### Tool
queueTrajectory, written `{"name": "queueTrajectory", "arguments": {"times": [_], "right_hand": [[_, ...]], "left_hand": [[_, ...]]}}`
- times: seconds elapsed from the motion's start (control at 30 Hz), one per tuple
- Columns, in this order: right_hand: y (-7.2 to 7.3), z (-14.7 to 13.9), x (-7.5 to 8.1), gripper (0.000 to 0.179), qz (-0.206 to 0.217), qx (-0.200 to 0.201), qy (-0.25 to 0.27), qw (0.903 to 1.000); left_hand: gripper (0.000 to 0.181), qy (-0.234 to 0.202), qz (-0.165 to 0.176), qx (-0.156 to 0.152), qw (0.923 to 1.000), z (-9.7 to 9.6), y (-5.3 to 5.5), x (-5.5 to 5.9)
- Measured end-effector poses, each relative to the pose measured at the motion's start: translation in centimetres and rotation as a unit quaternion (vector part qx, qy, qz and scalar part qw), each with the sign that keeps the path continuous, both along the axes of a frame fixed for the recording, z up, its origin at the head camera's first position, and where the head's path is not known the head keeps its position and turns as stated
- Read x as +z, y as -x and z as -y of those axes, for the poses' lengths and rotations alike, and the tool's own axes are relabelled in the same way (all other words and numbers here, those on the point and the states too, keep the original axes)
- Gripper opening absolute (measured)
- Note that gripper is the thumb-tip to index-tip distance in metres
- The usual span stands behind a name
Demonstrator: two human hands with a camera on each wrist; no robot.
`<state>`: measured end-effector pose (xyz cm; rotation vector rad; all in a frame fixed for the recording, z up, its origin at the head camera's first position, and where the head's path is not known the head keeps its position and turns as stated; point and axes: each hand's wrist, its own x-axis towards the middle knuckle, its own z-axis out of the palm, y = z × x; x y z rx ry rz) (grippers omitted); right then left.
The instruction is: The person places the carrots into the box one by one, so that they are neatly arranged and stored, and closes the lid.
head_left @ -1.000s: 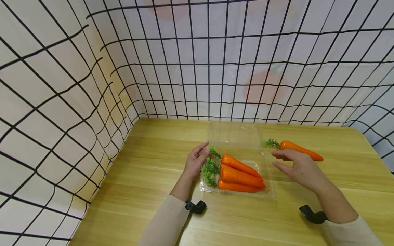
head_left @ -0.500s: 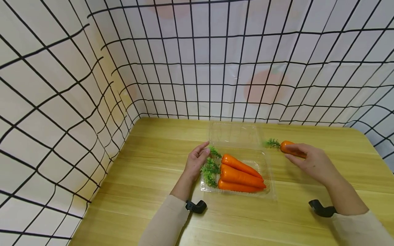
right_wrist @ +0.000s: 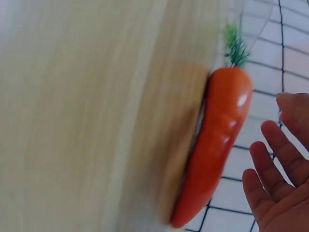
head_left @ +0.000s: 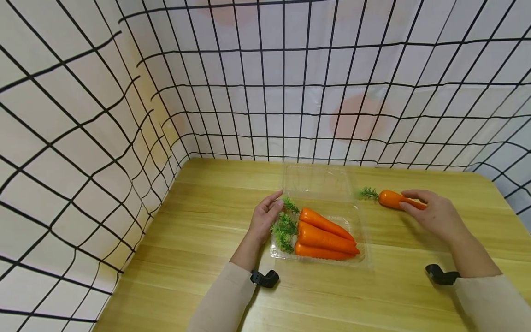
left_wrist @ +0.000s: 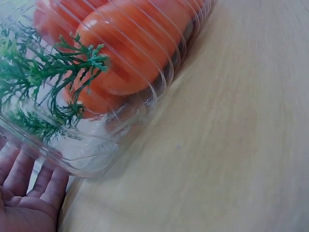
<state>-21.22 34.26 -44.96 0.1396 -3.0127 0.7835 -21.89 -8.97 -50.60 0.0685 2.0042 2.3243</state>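
Carrot (head_left: 390, 199) lies loose on the table (head_left: 199, 230) to the right of the clear container (head_left: 347, 221), its green top (head_left: 368, 192) nearest that container. The right hand (head_left: 437, 216) spans its tapered end, thumb and fingers parted; whether they touch it cannot be told. The left hand (head_left: 263, 219), fingers loosely extended, is at the container's left edge, beside three more carrots (head_left: 325, 237).

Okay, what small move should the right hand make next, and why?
I'd probably have the right hand close on the lone carrot. In the head view its thumb and fingers are at the carrot, while the right wrist view shows the fingers spread. The other carrots lie inside the open clear container, so this one seems next.
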Motion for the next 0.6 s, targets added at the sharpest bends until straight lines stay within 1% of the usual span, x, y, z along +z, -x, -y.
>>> {"name": "queueTrajectory", "arguments": {"times": [0.3, 0.47, 0.6], "right_hand": [[1.0, -2.8, -1.4, 0.065, 0.040, -0.011, -0.017, 0.9990], [1.3, -3.6, -1.9, 0.067, 0.052, -0.007, -0.022, 0.9984], [1.4, -3.9, -2.1, 0.066, 0.054, -0.001, -0.026, 0.9982]], "left_hand": [[0.044, 0.000, -0.005, -0.002, 1.0000, 0.0, 0.0, 0.0], [0.044, -0.002, -0.005, -0.004, 1.0000, 0.1, 0.0, 0.1], [0.044, -0.002, -0.003, -0.005, 1.0000, 0.1, 0.1, 0.0]]}}
